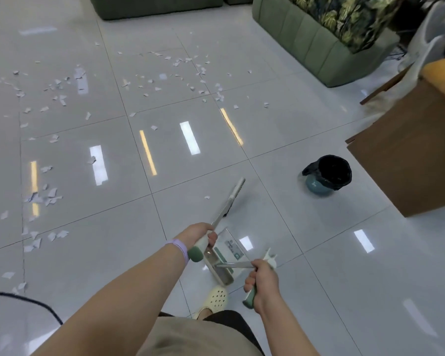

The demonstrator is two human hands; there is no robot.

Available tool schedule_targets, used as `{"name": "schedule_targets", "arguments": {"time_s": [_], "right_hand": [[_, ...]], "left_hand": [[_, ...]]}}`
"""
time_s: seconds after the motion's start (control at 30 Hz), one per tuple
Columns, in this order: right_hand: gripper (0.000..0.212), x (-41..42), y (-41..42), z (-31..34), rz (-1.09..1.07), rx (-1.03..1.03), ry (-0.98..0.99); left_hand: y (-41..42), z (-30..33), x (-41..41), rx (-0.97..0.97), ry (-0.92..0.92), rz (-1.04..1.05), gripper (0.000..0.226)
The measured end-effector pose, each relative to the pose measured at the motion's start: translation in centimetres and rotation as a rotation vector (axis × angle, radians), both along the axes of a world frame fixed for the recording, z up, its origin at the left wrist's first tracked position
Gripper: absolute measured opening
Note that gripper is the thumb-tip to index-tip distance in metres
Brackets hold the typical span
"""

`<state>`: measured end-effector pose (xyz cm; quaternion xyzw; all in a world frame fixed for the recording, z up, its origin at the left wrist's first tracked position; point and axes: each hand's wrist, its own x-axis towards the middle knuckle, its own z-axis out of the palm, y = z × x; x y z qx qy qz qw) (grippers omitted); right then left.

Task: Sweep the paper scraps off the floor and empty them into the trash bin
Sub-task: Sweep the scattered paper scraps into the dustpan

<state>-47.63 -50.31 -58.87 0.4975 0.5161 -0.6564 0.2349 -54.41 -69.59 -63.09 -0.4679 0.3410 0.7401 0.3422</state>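
White paper scraps (52, 196) lie scattered over the glossy tiled floor, mostly at the left and far middle. My left hand (201, 233) grips the broom handle (225, 208); the broom head (235, 192) rests on the floor ahead. My right hand (261, 277) holds the dustpan handle (249, 296), and the cream and green dustpan (220, 264) hangs low near my foot. The trash bin (328, 174), teal with a black liner, stands open to the right.
A brown cardboard box (409, 155) sits right of the bin. A green sofa (311, 39) with a leaf-print cushion and another sofa (154, 6) stand at the back. A black cable (36, 303) curves at lower left. My cream clog (216, 298) is below the dustpan.
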Motion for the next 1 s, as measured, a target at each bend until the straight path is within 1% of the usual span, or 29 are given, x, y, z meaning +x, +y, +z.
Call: {"name": "schedule_targets", "arguments": {"time_s": [0.07,0.13,0.2,0.23,0.33,0.47,0.53,0.63,0.73,0.8,0.9,1.0], "right_hand": [[0.013,-0.5,1.0,-0.1,0.037,0.029,0.000],[0.015,-0.9,2.0,-0.1,0.083,0.056,0.002],[0.018,-1.6,2.9,0.1,0.115,0.079,0.012],[0.020,-2.0,3.1,0.3,0.123,0.087,0.020],[0.021,-3.7,3.2,1.0,0.102,0.099,0.051],[0.023,-6.0,2.4,1.5,0.088,0.135,0.082],[0.024,-6.8,1.5,1.5,0.112,0.164,0.080],[0.024,-7.5,-0.7,1.3,0.205,0.212,0.075],[0.022,-8.5,-4.2,0.8,0.317,0.263,0.074],[0.019,-9.5,-7.0,0.5,0.348,0.274,0.070],[0.013,-11.5,-11.3,0.3,0.356,0.271,0.068],[0.022,-12.9,-15.6,-0.1,0.375,0.254,0.049]], "left_hand": [[1.0,-0.7,-0.7,0.033,-0.024,0.086,0.011],[1.2,-1.2,-1.2,0.094,-0.045,0.219,0.007],[0.5,-1.4,-2.1,0.120,-0.049,0.336,0.012],[0.0,-1.5,-2.6,0.119,-0.042,0.357,0.014],[-2.3,-2.3,-3.9,0.085,-0.034,0.361,0.009],[-6.5,-3.5,-4.9,0.052,-0.058,0.443,0.015],[-9.3,-3.8,-5.1,0.017,-0.075,0.427,0.012],[-13.4,-4.0,-5.2,-0.041,-0.095,0.305,0.003],[-17.2,-4.0,-5.1,-0.122,-0.099,0.217,0.012],[-19.8,-4.1,-5.3,-0.201,-0.100,0.196,0.011],[-24.8,-4.3,-5.5,-0.286,-0.111,0.236,0.010],[-31.4,-4.4,-5.0,-0.376,-0.131,0.315,0.010]]}}
